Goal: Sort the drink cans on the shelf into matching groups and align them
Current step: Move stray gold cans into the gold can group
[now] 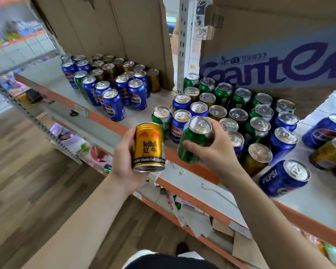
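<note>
My left hand grips a gold can upright, just off the shelf edge. My right hand is wrapped around a green can, tilted at the front of the shelf. Behind it blue, green and gold cans stand mixed; another cluster sits farther left, before a cardboard box.
</note>
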`<state>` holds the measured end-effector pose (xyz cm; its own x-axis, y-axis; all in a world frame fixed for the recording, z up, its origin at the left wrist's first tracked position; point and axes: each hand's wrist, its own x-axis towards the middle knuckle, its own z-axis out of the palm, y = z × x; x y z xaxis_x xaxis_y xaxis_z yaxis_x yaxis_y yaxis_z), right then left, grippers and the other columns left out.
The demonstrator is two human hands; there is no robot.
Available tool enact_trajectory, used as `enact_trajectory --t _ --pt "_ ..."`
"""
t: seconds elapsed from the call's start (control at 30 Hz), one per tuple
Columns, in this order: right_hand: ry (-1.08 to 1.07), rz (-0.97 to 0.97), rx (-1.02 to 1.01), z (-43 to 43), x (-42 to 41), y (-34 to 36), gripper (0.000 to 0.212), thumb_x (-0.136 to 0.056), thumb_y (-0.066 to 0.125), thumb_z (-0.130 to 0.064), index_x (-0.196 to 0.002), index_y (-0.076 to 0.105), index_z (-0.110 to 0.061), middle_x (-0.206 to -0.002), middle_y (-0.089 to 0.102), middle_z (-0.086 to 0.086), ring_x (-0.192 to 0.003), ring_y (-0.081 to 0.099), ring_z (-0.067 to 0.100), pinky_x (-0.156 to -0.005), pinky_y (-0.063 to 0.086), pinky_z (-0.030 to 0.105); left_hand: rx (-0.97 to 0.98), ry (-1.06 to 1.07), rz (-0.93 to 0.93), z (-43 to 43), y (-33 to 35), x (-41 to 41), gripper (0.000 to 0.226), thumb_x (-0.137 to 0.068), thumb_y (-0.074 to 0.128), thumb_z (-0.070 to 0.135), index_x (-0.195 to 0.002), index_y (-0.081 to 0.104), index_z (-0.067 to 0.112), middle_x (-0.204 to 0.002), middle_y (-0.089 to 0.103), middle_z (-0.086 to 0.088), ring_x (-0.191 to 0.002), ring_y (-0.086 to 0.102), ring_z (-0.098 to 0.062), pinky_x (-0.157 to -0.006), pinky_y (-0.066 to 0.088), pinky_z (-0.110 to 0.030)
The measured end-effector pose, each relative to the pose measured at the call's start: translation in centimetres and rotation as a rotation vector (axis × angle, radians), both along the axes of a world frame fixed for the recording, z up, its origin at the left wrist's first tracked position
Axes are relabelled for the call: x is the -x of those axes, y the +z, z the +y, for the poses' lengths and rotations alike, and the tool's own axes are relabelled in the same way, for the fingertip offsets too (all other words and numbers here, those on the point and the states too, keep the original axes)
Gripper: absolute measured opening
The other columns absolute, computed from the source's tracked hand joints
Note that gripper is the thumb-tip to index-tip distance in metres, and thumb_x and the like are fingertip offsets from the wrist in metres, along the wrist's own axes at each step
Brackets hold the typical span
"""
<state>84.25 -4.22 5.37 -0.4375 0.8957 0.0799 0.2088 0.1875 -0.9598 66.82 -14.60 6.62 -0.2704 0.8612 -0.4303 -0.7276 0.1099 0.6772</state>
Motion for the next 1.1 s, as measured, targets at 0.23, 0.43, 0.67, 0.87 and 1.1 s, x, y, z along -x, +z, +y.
enact_trajectory --t 0.23,0.43,0.67,0.87,1.1 --pt "-0.094 -0.172 -0.307 0.3 2.4 -2.9 0.070 -0.070 0.088 -0.019 -0.128 0.049 -0.015 -0.110 0.057 -0.012 -0.099 0.052 -0.003 -0.088 0.039 0.005 0.009 0.025 -0.058 -0.2 -1.5 1.1 0.054 -0.092 0.053 0.053 -0.107 0.075 0.006 -0.093 0.067 -0.017 -0.085 0.064 -0.030 -0.087 0.048 -0.043" --pt "-0.201 -0.515 -0.542 0.2 3.7 -5.4 0.083 -0.071 0.085 -0.039 -0.136 0.049 -0.004 -0.124 0.061 0.012 -0.119 0.052 0.029 -0.105 0.038 0.042 0.032 -0.047 -0.038 1.3 -1.5 3.2 0.054 -0.094 0.050 0.051 -0.115 0.066 0.005 -0.091 0.066 -0.017 -0.082 0.064 -0.028 -0.083 0.050 -0.041" --pt "-0.402 -0.637 -0.461 0.6 4.1 -5.7 0.084 -0.071 0.083 -0.045 -0.138 0.047 -0.009 -0.132 0.054 0.011 -0.130 0.040 0.027 -0.110 0.026 0.038 0.078 -0.182 -0.019 2.1 -1.2 6.8 0.053 -0.097 0.046 0.051 -0.118 0.063 0.005 -0.092 0.069 -0.018 -0.078 0.067 -0.029 -0.076 0.054 -0.039" --pt "-0.338 -0.775 -0.307 1.9 4.9 -4.3 0.087 -0.072 0.082 -0.049 -0.145 0.041 -0.024 -0.152 0.030 0.006 -0.144 0.017 0.028 -0.119 0.014 0.042 0.078 -0.285 -0.009 2.4 -1.8 10.2 0.051 -0.095 0.048 0.051 -0.120 0.063 0.008 -0.094 0.071 -0.018 -0.079 0.069 -0.029 -0.070 0.057 -0.038" --pt "-0.367 -0.965 -0.264 2.1 5.9 -3.0 0.096 -0.073 0.077 -0.059 -0.150 0.034 -0.019 -0.162 0.024 0.005 -0.151 0.006 0.024 -0.121 0.011 0.045 0.064 -0.377 -0.027 2.1 -2.3 13.5 0.053 -0.093 0.052 0.051 -0.119 0.065 0.006 -0.097 0.069 -0.019 -0.083 0.066 -0.032 -0.079 0.053 -0.041"
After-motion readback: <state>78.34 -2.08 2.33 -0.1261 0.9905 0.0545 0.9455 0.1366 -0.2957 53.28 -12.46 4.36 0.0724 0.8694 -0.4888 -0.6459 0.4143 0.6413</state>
